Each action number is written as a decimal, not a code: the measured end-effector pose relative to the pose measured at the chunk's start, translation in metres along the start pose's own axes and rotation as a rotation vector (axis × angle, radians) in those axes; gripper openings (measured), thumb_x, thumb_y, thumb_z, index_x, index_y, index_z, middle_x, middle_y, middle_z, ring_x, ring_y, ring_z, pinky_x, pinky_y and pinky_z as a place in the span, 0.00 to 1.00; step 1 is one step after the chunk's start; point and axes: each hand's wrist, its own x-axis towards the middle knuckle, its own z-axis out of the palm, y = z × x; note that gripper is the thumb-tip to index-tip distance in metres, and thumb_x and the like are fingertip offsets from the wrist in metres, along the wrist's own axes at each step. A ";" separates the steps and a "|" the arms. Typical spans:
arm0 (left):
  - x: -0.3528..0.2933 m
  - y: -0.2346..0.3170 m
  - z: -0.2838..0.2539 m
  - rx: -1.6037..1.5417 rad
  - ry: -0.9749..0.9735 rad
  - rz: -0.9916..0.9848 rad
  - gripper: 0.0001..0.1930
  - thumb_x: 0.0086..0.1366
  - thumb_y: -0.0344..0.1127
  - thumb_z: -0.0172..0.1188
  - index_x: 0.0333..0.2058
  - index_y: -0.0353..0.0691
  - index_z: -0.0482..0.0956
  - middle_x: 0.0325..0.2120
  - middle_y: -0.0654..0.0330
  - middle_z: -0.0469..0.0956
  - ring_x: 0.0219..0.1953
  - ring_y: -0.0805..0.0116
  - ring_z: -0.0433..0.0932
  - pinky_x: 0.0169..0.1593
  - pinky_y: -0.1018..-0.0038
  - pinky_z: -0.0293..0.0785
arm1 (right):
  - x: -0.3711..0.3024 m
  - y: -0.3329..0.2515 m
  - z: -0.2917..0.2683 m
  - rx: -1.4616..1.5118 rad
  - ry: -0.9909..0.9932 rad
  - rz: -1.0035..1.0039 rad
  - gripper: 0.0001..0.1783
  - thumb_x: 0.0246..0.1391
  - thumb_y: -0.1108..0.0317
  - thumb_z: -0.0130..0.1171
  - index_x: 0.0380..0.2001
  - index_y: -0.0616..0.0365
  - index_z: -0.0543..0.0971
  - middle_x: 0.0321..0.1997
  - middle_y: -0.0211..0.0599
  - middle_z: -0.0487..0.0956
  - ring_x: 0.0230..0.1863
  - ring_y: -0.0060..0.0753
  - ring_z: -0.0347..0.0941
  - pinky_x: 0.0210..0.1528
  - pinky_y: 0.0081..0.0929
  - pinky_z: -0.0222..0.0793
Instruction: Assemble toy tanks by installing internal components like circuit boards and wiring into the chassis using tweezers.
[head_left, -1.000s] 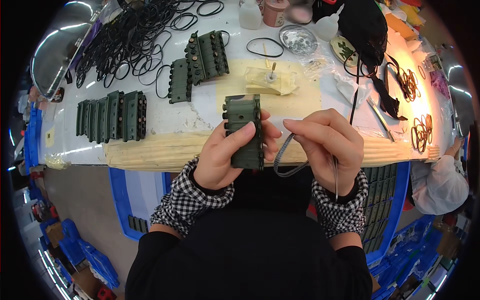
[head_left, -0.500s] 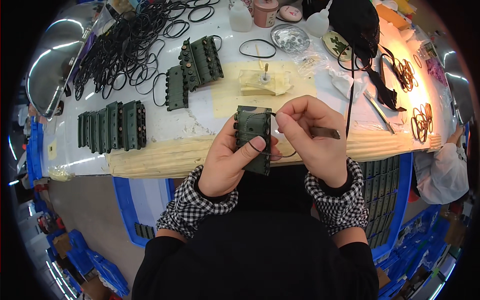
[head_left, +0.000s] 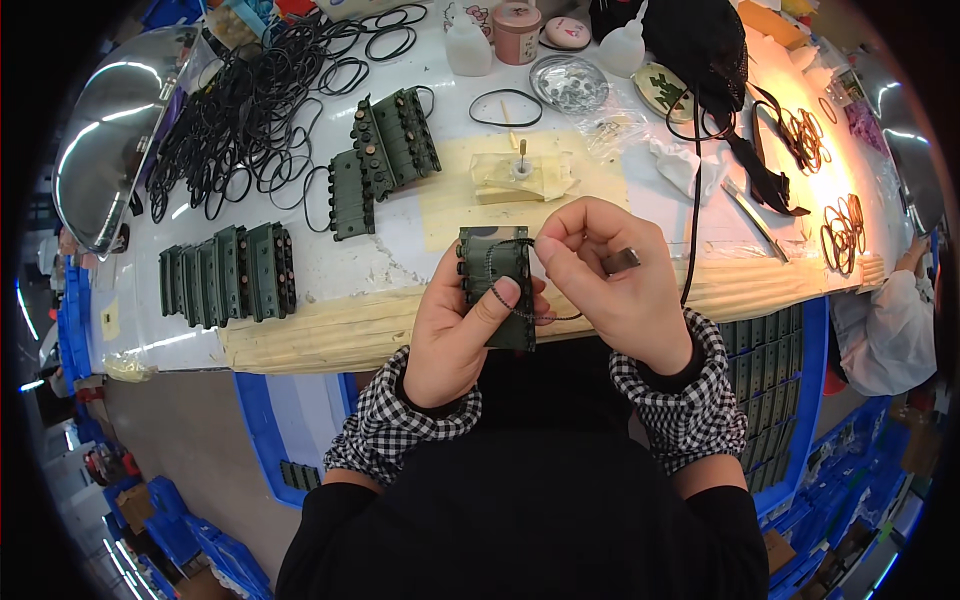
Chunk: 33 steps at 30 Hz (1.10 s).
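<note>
My left hand [head_left: 440, 335] grips a dark green plastic piece [head_left: 511, 262] with a camouflage-patterned top end, knobbed edges and small holes. Its thumb presses a thin black beaded-looking cord [head_left: 549, 319], which loops across the piece's face. My right hand [head_left: 640, 290] pinches that cord between thumb and forefinger at the piece's upper right edge. A flat metal tool [head_left: 621, 261] is tucked among the curled right fingers; its other end is hidden, so its kind is unclear.
Green pieces [head_left: 228, 272] stand in a row at left, others [head_left: 392, 140] farther back. Black bands [head_left: 235, 130] lie heaped far left. Ahead are a taped block with an upright pin [head_left: 522, 172], squeeze bottles [head_left: 468, 45] and tweezers [head_left: 755, 220]. Blue trays [head_left: 815, 350] sit below the table edge.
The whole view has shifted slightly. The metal tool has turned within my right fingers and shows shorter. Both hands keep their holds on the green piece and the cord.
</note>
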 end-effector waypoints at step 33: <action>0.000 -0.011 0.016 0.099 0.164 0.136 0.14 0.70 0.32 0.54 0.52 0.35 0.69 0.43 0.61 0.77 0.43 0.74 0.77 0.48 0.76 0.75 | -0.012 0.016 0.006 -0.415 0.198 -0.357 0.13 0.48 0.80 0.64 0.38 0.58 0.84 0.28 0.30 0.78 0.17 0.11 0.63 0.16 0.13 0.54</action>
